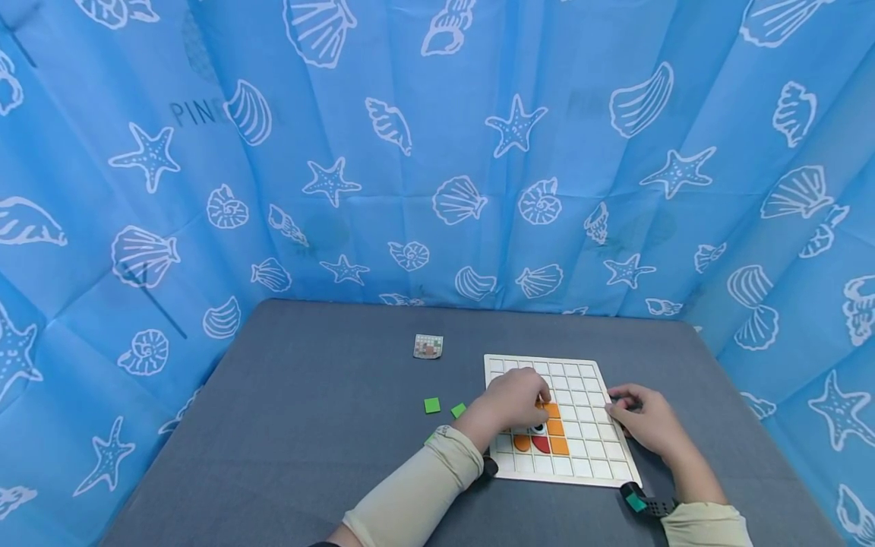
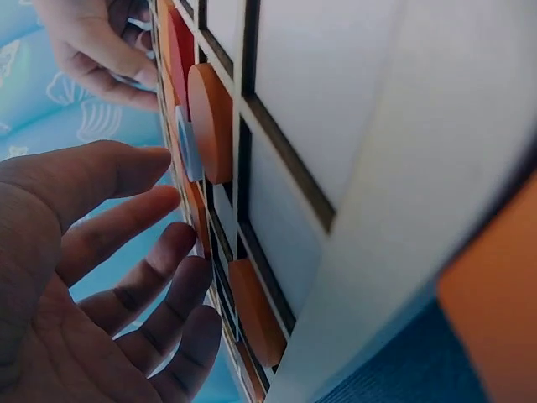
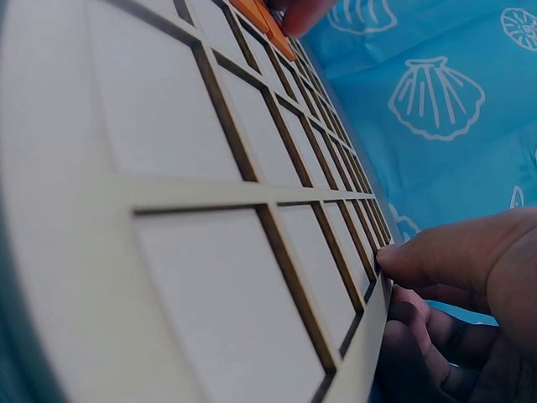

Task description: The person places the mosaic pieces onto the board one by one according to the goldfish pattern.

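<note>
A white grid board (image 1: 579,427) lies on the table, with several orange tiles (image 1: 557,427) in its cells. Among them are a red piece (image 1: 542,444), a rounded orange piece (image 1: 522,442) and an eye tile (image 1: 538,428). My left hand (image 1: 515,399) is over the board's left part, fingers bent down at the tiles; in the left wrist view its fingertips (image 2: 178,200) are close to the pieces, with nothing visible between thumb and fingers. At the right edge of the board, my right hand (image 1: 645,418) grips the rim, its thumb (image 3: 419,252) on the edge and other fingers below.
Green tiles (image 1: 432,405) lie left of the board, one partly behind the left forearm. Farther back is a small card (image 1: 428,346) with a grid picture. The grey table (image 1: 307,403) ends at a blue shell-print curtain (image 1: 424,152).
</note>
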A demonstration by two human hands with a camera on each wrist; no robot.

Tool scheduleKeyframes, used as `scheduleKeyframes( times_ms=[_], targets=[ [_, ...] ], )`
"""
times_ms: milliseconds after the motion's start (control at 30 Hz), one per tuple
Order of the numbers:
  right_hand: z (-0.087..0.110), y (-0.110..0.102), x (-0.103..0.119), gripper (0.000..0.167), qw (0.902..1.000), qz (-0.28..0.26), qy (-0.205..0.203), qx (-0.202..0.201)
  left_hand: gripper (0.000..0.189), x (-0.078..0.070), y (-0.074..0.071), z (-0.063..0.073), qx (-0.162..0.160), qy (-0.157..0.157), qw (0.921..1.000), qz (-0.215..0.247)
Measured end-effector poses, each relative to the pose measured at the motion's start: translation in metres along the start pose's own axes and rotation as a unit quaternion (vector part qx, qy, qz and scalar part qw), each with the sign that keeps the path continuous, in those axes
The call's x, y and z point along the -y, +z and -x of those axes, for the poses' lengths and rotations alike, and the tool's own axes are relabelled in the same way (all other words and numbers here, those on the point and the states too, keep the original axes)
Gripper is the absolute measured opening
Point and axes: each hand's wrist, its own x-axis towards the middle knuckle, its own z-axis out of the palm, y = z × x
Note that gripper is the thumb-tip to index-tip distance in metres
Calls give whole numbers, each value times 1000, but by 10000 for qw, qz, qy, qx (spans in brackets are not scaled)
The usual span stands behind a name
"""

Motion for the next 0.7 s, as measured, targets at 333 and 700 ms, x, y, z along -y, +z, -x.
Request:
scheduleKeyframes(
  times_ms=[333,700],
  targets=[
    [0,2,2,42,10000,13,28,-21,22,18,-20,17,-80,274,9978,603],
    [1,1,2,42,10000,22,-6,9,27,62,-48,59,-345,63,9934,1090]
  ],
)
